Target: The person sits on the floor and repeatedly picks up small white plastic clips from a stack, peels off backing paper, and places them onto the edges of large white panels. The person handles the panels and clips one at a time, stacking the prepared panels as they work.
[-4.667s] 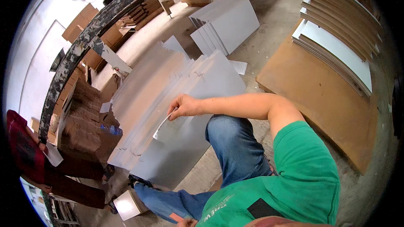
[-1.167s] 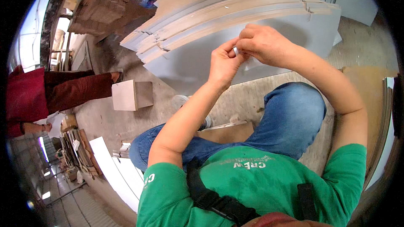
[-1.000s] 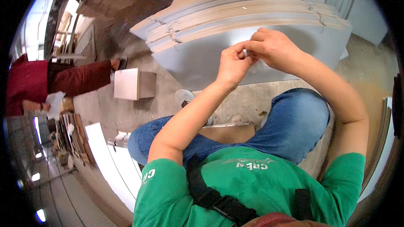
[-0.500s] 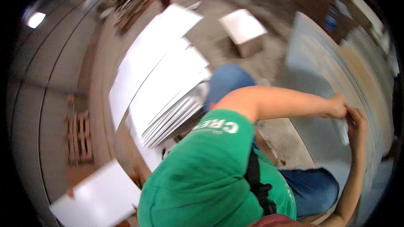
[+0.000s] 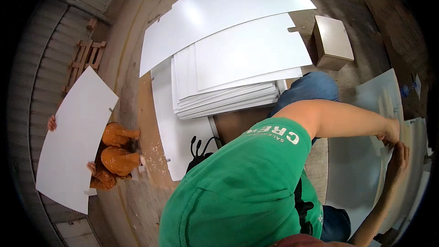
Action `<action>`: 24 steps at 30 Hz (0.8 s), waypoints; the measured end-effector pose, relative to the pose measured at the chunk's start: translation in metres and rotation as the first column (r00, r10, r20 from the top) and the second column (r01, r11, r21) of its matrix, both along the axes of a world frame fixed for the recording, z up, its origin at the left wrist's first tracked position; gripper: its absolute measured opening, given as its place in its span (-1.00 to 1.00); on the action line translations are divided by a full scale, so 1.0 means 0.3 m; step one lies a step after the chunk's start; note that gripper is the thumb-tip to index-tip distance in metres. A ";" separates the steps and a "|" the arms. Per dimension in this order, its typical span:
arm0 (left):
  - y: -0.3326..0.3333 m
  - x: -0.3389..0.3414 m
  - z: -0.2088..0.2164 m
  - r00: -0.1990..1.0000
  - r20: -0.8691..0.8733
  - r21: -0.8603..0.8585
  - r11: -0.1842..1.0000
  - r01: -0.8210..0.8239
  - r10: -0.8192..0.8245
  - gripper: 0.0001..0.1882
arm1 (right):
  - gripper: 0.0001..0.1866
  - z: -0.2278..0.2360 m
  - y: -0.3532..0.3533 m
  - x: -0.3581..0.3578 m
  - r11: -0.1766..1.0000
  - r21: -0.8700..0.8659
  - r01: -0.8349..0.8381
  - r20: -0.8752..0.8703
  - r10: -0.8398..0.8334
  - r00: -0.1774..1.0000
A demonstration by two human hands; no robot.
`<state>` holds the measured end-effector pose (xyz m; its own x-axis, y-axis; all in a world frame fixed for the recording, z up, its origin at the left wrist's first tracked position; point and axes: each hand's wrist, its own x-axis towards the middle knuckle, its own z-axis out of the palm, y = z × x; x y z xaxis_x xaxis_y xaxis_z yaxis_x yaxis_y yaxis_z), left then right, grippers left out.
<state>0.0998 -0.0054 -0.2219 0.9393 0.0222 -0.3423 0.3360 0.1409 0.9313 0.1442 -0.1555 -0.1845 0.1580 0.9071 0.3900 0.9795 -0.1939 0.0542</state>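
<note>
My left grip clamps a pale strip at its fingertips, beside my right grip, whose closure I cannot tell.

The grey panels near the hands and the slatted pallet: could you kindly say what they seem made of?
The grey panels look like smooth coated board, perhaps wood-based given the tan edges. The pallet seems bare wood, from its brown slats.

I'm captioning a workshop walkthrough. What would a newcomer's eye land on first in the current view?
First, the stack of white panels at upper centre. Next, the green shirt in the lower middle, its wearer's left hand and right hand close together by grey panels at right. At left, a person in orange trousers holds another white panel.
</note>
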 end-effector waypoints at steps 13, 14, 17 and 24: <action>0.354 0.106 -0.172 0.662 0.536 0.639 0.261 -0.724 0.525 -0.30 | -0.81 -0.123 -0.413 0.179 0.832 -0.050 0.553 -0.949 -0.212 0.234; 0.354 0.132 -0.190 0.641 0.527 0.636 0.241 -0.733 0.558 -0.22 | -0.85 -0.249 -0.546 0.213 0.789 -0.059 0.611 -0.921 -0.278 0.271; 0.277 0.194 -0.358 0.719 0.593 0.695 0.221 -0.685 0.363 -0.08 | -0.88 -0.555 -0.787 0.147 0.567 -0.060 0.822 -0.828 -0.488 0.276; 0.358 0.260 -0.550 0.735 0.286 0.677 0.413 -0.609 0.615 -0.07 | -0.94 -0.825 -0.865 0.068 0.341 0.303 0.890 -0.510 -0.731 0.454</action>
<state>0.1779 0.1021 -0.3869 0.5749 0.8166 0.0515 0.4387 -0.3608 0.8230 0.1645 -0.4151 -0.4320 0.8605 -0.0368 0.5082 0.2692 -0.8140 -0.5147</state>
